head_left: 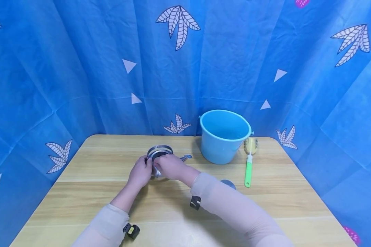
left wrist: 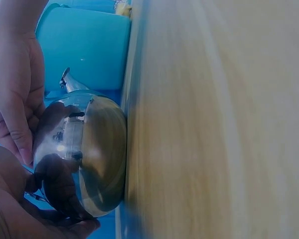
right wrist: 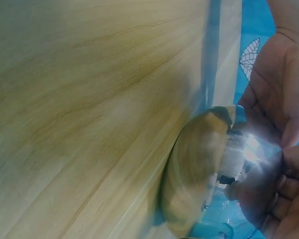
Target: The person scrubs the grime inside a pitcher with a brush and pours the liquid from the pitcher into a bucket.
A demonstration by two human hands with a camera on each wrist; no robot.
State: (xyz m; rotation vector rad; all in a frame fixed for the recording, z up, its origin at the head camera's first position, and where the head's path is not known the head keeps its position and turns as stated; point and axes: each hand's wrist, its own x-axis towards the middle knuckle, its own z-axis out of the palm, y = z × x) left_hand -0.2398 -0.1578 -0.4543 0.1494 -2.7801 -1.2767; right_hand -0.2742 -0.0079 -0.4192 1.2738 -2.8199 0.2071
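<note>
A shiny stainless-steel kettle (head_left: 156, 172) with a short spout (head_left: 186, 157) pointing right sits low at the table, its metal handle loop (head_left: 160, 147) raised over the opening. My left hand (head_left: 141, 172) grips its left side near the rim. In the left wrist view, that hand's fingers (left wrist: 77, 230) wrap round the polished body (left wrist: 102, 154). Bent over the opening is my right hand (head_left: 172, 167), its curled fingers (right wrist: 284, 199) at the rim; their tips are partly hidden. Both hands come close together at the kettle's near rim.
A light-blue bucket (head_left: 217, 149) stands behind and to the right. Beside it lies a brush with a green handle (head_left: 248, 175) and a pale head (head_left: 250, 145). Part of a grey round thing (head_left: 228, 184) shows behind my right forearm. Blue curtains (head_left: 173, 75) surround the wooden table (head_left: 111, 161).
</note>
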